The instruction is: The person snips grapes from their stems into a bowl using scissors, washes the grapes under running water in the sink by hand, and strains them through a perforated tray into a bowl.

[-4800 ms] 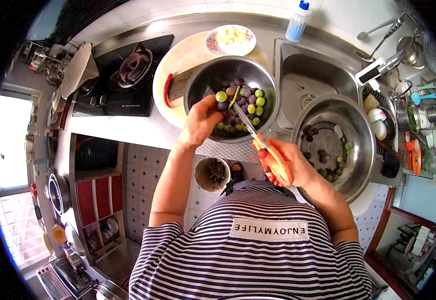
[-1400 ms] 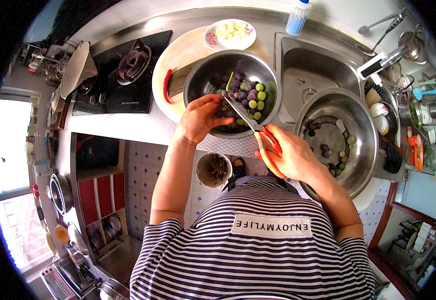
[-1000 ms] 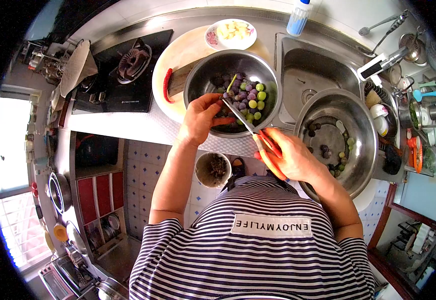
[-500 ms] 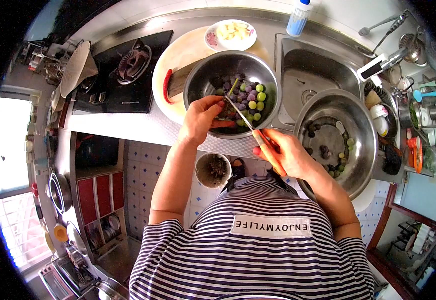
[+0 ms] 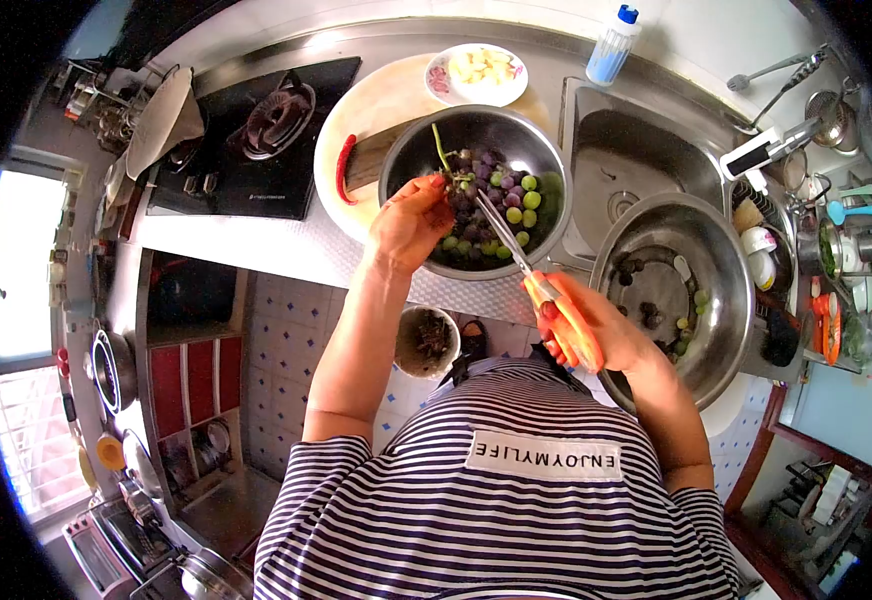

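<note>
The left hand is reaching in over the lower-left edge of the steel bowl, near the upper centre; its grip is closing narrowly on 1 green stem, which is sticking upward. The right hand is wrapping its grip around the orange-handled scissors outside the lower-right rim, and the blades are crossing that rim toward the left fingers. Green and purple grapes are lying inside the bowl, mostly right of and below the stem. Only a narrow gap is separating the bowl's right edge from the large basin; above that gap, the sink is opening out. 1 red chili is resting on the round board, left of the bowl, and 1 plate is sitting just above it.
</note>
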